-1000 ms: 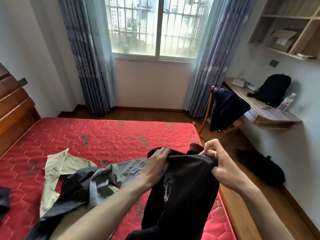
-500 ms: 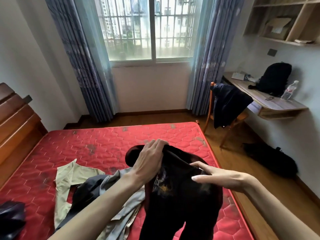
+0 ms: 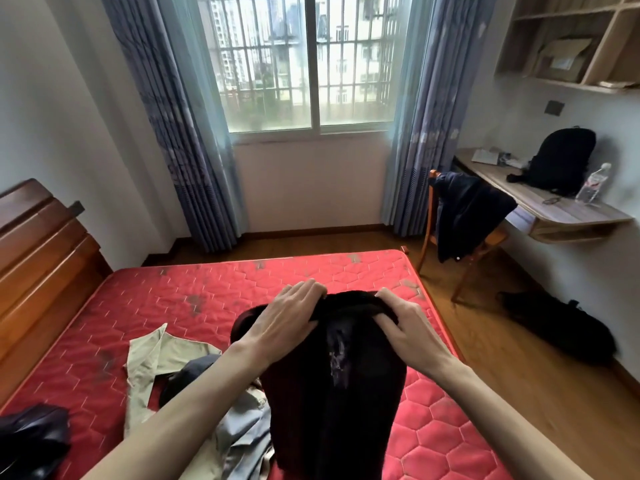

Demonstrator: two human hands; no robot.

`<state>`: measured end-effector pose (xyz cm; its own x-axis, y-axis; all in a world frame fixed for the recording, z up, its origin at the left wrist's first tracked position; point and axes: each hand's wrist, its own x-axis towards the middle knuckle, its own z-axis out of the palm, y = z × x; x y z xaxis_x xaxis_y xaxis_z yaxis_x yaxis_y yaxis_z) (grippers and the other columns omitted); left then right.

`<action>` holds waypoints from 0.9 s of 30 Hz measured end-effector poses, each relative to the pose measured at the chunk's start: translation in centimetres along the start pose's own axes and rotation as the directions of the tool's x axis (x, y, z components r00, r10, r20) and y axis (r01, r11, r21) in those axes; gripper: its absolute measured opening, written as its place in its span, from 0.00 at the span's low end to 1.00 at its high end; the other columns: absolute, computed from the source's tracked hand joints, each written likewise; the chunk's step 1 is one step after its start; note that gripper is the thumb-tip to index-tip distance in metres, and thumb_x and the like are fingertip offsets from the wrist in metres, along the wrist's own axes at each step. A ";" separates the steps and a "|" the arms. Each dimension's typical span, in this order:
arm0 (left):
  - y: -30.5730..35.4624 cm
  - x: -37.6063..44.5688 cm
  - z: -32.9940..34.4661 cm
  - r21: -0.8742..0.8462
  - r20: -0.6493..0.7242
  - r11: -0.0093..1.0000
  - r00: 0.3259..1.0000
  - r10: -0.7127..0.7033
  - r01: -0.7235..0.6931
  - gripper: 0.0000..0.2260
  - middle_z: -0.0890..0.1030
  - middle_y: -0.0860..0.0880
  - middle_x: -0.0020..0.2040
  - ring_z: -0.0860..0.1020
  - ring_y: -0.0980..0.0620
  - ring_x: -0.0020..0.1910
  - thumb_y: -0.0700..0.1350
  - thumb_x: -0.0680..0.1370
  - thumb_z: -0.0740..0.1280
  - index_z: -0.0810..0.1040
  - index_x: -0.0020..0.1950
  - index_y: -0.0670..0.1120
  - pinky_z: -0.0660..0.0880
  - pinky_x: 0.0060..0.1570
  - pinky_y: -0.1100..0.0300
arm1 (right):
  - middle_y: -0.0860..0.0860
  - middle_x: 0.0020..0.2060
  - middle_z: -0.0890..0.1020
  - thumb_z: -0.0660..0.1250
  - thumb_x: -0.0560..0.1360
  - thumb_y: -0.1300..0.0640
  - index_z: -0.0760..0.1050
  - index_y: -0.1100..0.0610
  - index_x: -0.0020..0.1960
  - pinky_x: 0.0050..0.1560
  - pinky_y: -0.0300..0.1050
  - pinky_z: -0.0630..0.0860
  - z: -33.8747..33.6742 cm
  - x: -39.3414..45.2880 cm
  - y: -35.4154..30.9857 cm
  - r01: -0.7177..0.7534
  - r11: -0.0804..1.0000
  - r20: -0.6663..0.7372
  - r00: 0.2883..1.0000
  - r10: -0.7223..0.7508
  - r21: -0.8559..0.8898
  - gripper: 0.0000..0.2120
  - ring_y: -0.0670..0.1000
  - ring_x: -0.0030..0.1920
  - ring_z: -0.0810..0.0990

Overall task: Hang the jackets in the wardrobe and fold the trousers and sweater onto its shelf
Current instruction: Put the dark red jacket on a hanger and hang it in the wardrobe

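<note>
A black garment (image 3: 332, 393) with a faint pale print is being held up over the red mattress (image 3: 214, 296) by 2 hands. Its top edge is being gripped by the left hand (image 3: 287, 317), fingers curled over the fold, and by the right hand (image 3: 405, 323) just beside it. The fabric is hanging down toward the camera. Beige trousers (image 3: 152, 355) and a grey garment (image 3: 242, 441) are lying on the mattress at left, partly covered by the black garment.
</note>
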<state>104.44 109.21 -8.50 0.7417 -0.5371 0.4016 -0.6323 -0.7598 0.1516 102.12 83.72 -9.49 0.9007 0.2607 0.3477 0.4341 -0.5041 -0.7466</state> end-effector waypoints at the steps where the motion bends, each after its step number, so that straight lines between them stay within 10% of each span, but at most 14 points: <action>1: -0.3 -0.4 0.3 0.025 -0.012 0.998 0.998 -0.060 0.061 0.23 0.76 0.49 0.53 0.77 0.48 0.49 0.37 0.69 0.76 0.68 0.57 0.46 0.76 0.50 0.51 | 0.44 0.38 0.81 0.64 0.80 0.58 0.73 0.47 0.48 0.36 0.42 0.73 0.2 0.2 -0.4 0.014 1.000 -0.016 1.000 -0.014 0.002 0.06 0.47 0.37 0.80; 8: -0.9 -2.3 1.6 -0.013 0.044 0.865 0.865 -0.500 0.501 0.12 0.71 0.52 0.51 0.69 0.49 0.51 0.44 0.74 0.70 0.70 0.53 0.51 0.67 0.53 0.51 | 0.44 0.37 0.79 0.74 0.74 0.58 0.70 0.50 0.48 0.30 0.39 0.68 -1.3 1.1 -1.3 0.080 0.888 -0.135 0.978 -0.157 -0.452 0.13 0.47 0.35 0.76; 14: 1.1 -0.7 -0.4 0.040 -0.045 0.850 0.851 -0.524 0.525 0.14 0.74 0.52 0.48 0.75 0.48 0.49 0.39 0.72 0.70 0.73 0.55 0.48 0.75 0.51 0.52 | 0.42 0.32 0.70 0.79 0.69 0.57 0.67 0.53 0.46 0.28 0.42 0.63 -2.3 0.6 1.9 0.027 0.700 -0.176 0.960 -0.216 -0.713 0.20 0.49 0.29 0.68; 21: 4.4 0.3 -0.6 -0.060 -0.155 0.898 0.884 -0.441 0.437 0.14 0.76 0.49 0.51 0.77 0.47 0.47 0.38 0.77 0.68 0.70 0.61 0.44 0.79 0.42 0.54 | 0.53 0.40 0.77 0.75 0.67 0.74 0.74 0.59 0.50 0.32 0.52 0.80 -3.4 0.3 5.6 -0.077 0.570 -0.204 0.966 -0.162 -0.818 0.18 0.56 0.40 0.77; 24: 5.2 0.3 -0.6 -0.062 -0.198 0.930 0.909 -0.368 0.363 0.13 0.74 0.48 0.49 0.76 0.46 0.42 0.35 0.75 0.68 0.70 0.56 0.43 0.78 0.36 0.51 | 0.54 0.45 0.80 0.71 0.69 0.73 0.74 0.57 0.52 0.44 0.55 0.79 -3.8 0.4 6.5 -0.063 0.578 -0.058 0.998 0.026 -0.814 0.17 0.59 0.47 0.81; 27: 5.5 0.8 -0.4 -0.031 -0.224 0.942 0.916 -0.333 0.335 0.12 0.74 0.45 0.49 0.74 0.45 0.39 0.34 0.71 0.69 0.73 0.53 0.41 0.76 0.33 0.49 | 0.54 0.51 0.84 0.68 0.74 0.61 0.73 0.52 0.56 0.51 0.54 0.76 -3.7 0.1 7.0 -0.049 0.647 0.264 0.888 0.377 -0.761 0.13 0.61 0.56 0.82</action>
<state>101.46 104.71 -6.92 0.8399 -0.1568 0.5196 -0.3537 -0.8842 0.3049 105.32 77.15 -12.56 0.9583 0.2585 -0.1222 0.2516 -0.9654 -0.0689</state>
